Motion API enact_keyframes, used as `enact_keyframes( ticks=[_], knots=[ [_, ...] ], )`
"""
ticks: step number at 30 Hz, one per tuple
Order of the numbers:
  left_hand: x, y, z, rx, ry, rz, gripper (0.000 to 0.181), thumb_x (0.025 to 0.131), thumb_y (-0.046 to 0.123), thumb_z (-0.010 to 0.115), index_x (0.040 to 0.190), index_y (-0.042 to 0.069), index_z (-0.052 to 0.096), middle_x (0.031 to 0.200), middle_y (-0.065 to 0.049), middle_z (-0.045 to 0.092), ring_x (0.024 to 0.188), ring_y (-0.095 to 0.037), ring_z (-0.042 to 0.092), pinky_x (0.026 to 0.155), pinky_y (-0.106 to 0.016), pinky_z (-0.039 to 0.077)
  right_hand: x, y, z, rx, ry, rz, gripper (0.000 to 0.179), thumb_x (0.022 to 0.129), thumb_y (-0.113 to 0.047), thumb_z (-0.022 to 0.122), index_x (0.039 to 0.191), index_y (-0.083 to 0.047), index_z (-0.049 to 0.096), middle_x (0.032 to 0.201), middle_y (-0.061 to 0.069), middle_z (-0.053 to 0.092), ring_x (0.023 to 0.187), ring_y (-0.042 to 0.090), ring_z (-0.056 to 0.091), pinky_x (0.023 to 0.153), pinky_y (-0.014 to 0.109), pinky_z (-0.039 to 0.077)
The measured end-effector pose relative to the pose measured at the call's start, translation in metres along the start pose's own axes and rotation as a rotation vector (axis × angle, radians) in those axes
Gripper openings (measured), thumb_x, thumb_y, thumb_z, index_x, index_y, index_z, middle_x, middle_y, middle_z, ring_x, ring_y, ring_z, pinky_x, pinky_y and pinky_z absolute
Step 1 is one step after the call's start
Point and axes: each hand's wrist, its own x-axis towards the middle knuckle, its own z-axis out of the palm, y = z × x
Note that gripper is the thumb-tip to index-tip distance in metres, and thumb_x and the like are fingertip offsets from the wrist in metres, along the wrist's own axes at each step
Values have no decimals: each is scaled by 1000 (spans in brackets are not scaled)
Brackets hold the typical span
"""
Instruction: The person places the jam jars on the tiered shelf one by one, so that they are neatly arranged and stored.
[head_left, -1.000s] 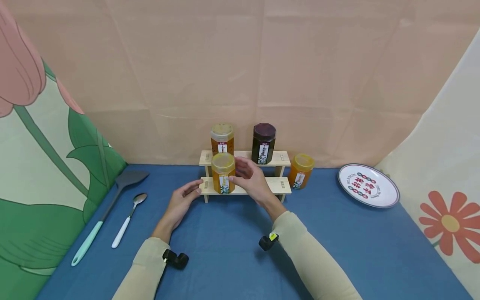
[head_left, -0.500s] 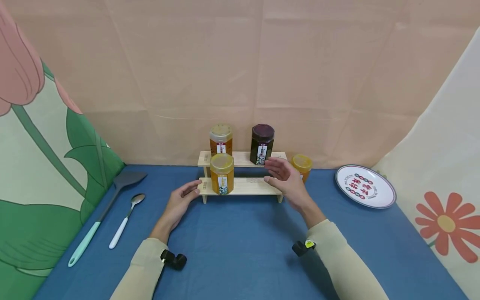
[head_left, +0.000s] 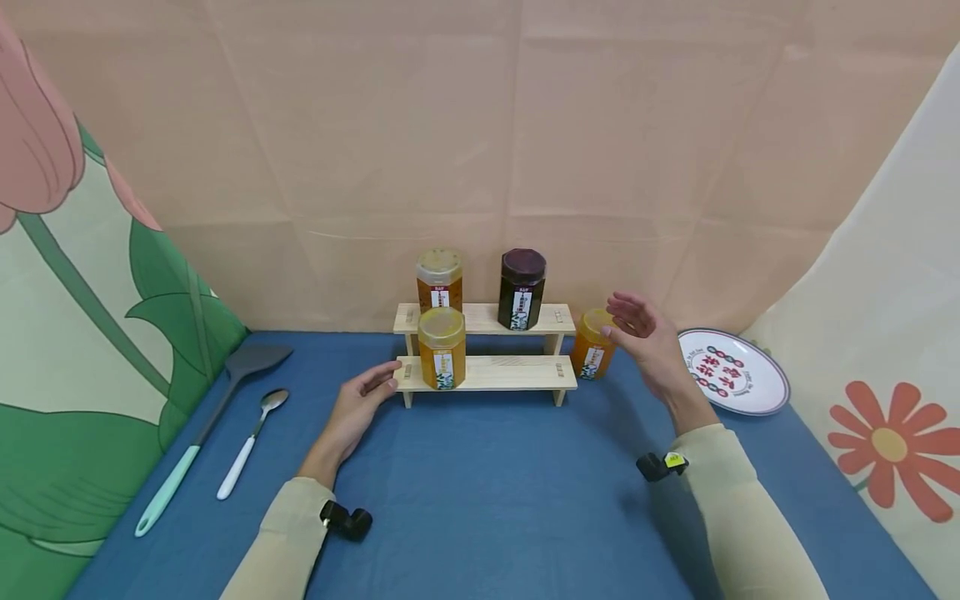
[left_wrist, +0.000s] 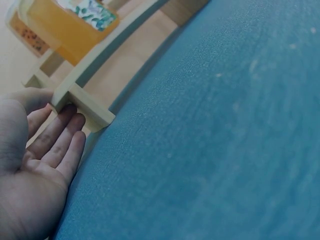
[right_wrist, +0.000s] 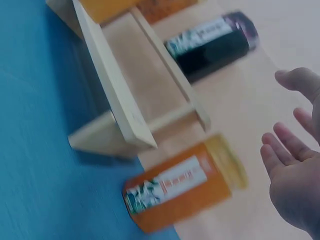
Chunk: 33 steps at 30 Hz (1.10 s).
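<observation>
A two-tier wooden display rack [head_left: 517,372] carries an amber honey jar [head_left: 442,350] on its lower step. On the upper step stand a speckled amber jar [head_left: 439,279] at left and a dark jar [head_left: 521,290] at right. My left hand [head_left: 352,417] holds the lower step's left end, thumb at the board's end and fingers reaching beneath it in the left wrist view. Another honey jar [head_left: 592,346] stands on the table just right of the rack. Beside its yellow lid is my right hand [head_left: 651,354], fingers spread and holding nothing; in the right wrist view they stay apart from that jar.
On the left lie a grey spatula [head_left: 213,433] with a mint handle and a spoon [head_left: 253,442] with a white handle. A white plate [head_left: 738,375] with red lettering lies at the right. A peach cloth backdrop [head_left: 360,150] rises behind the rack.
My right hand has left the honey jar on the lower step and moved right, across the rack, to the jar beside it. My left hand stays at the rack's left end.
</observation>
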Motion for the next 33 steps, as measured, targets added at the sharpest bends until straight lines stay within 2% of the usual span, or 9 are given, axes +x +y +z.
enact_keyframes(
  ticks=[5, 9, 16, 27, 33],
  knots=[
    [1, -1, 0, -2, -1, -5, 46, 105, 32, 62, 148, 17, 56, 154, -7, 53, 139, -24, 51, 116, -40, 45, 7, 12, -14, -62, 49, 65, 70, 97, -26, 75, 156, -15, 40, 159, 13, 44, 149, 28, 40, 129, 47, 28],
    [2, -2, 0, -9, 2, -2, 45, 105, 31, 62, 148, 17, 57, 153, -7, 54, 138, -24, 50, 115, -39, 46, 14, 27, -17, -48, 59, 84, 73, 97, -24, 75, 158, -12, 38, 161, 19, 40, 150, 32, 38, 130, 50, 26],
    [2, -4, 0, -2, 1, 8, 44, 105, 31, 62, 147, 18, 57, 151, -8, 55, 136, -22, 51, 111, -31, 48, 19, 50, -13, -20, 16, 146, 77, 97, -23, 74, 161, -14, 31, 166, 15, 35, 152, 34, 35, 128, 53, 28],
    [0, -4, -1, 3, -9, 12, 47, 105, 33, 62, 149, 17, 56, 153, -7, 53, 137, -24, 51, 115, -38, 46, 20, 75, -6, -22, -23, 198, 89, 96, -24, 76, 165, -18, 20, 168, 14, 32, 150, 36, 33, 128, 57, 26],
    [1, -3, -1, 1, -1, 5, 46, 106, 31, 61, 149, 17, 56, 153, -8, 53, 137, -24, 51, 116, -40, 46, 20, 82, -4, -14, -56, 186, 87, 95, -24, 77, 164, -18, 23, 166, 12, 34, 151, 36, 30, 128, 58, 23]
  ],
)
